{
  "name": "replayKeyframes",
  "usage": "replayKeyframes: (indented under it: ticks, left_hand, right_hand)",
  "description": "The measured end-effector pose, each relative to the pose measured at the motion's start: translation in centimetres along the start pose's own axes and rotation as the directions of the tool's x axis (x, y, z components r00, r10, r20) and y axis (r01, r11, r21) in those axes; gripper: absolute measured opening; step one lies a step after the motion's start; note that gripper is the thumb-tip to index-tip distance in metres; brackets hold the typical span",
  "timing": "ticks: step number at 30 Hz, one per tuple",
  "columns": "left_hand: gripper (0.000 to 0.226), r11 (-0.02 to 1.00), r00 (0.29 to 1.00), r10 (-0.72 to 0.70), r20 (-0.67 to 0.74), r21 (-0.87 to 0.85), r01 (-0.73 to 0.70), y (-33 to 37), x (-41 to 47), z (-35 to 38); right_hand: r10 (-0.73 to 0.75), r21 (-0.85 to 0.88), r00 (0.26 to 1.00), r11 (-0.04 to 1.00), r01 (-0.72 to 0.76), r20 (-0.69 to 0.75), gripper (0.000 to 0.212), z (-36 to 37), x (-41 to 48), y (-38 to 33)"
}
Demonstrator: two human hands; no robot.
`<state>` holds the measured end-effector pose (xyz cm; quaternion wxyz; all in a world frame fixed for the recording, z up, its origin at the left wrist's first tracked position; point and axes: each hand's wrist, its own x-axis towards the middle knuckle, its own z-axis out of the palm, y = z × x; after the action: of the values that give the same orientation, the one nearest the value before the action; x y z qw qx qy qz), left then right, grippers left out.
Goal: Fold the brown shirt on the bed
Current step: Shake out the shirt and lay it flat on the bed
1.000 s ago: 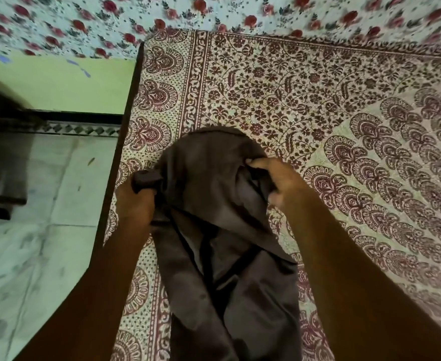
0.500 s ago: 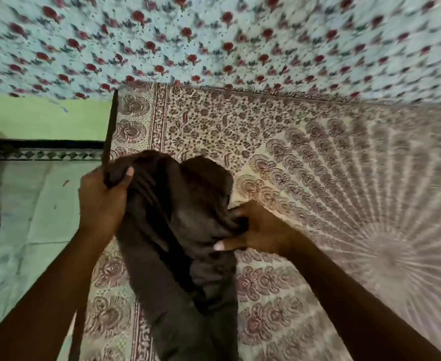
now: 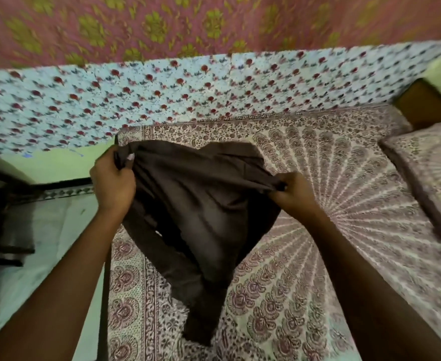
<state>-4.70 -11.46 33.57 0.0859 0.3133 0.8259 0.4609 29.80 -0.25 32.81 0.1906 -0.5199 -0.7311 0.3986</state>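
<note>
The brown shirt (image 3: 201, 204) hangs lifted over the patterned bed (image 3: 305, 256), stretched between both hands, and its lower part trails down to a narrow end near the bed's left edge. My left hand (image 3: 113, 182) grips one upper corner of the shirt above the bed's left side. My right hand (image 3: 291, 194) pinches the opposite upper edge, further right and slightly lower. The cloth sags in a V shape between them.
A pillow (image 3: 427, 178) in matching print lies at the bed's right end. A floral cloth (image 3: 162, 100) covers the wall behind the bed. Pale floor (image 3: 44, 243) lies left of the bed, with a dark piece of furniture (image 3: 0, 217) on it.
Both hands have moved apart and upward, spreading the bunched shirt wide between them. The view has tilted up, showing more wall and the pillow.
</note>
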Motion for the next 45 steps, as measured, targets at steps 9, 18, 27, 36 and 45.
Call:
replayKeyframes:
  ticks: [9,18,27,36,45]
  left_hand:
    - [0.017,0.999,0.984,0.008,-0.176,0.045,0.000,10.6,-10.6,-2.5]
    - [0.032,0.993,0.964,-0.071,-0.255,-0.106,0.045,20.7,-18.5,-3.7]
    - [0.008,0.975,0.991,0.135,0.011,-0.182,-0.131,25.0,-20.7,-8.1]
    - [0.016,0.963,0.970,0.240,-0.039,-0.116,-0.243,26.3,-20.9,-7.2]
    - [0.013,0.915,0.911,0.357,0.204,0.121,-0.386,24.5,-20.2,-7.4]
  right_hand:
    - [-0.255,-0.315,0.963,0.910,0.269,0.086,0.042,-15.8,-5.0,0.8]
    - [-0.312,-0.495,0.950,0.823,0.279,0.016,0.018,-29.0,-8.6,1.3]
    - [-0.349,-0.299,0.914,0.912,0.281,-0.206,0.032,-35.9,-11.5,0.6]
    - [-0.355,-0.491,0.909,0.845,0.212,-0.220,0.021,-37.0,-11.9,0.1]
    - [-0.325,-0.494,0.879,0.861,0.122,-0.349,0.026,-37.5,-12.4,1.2]
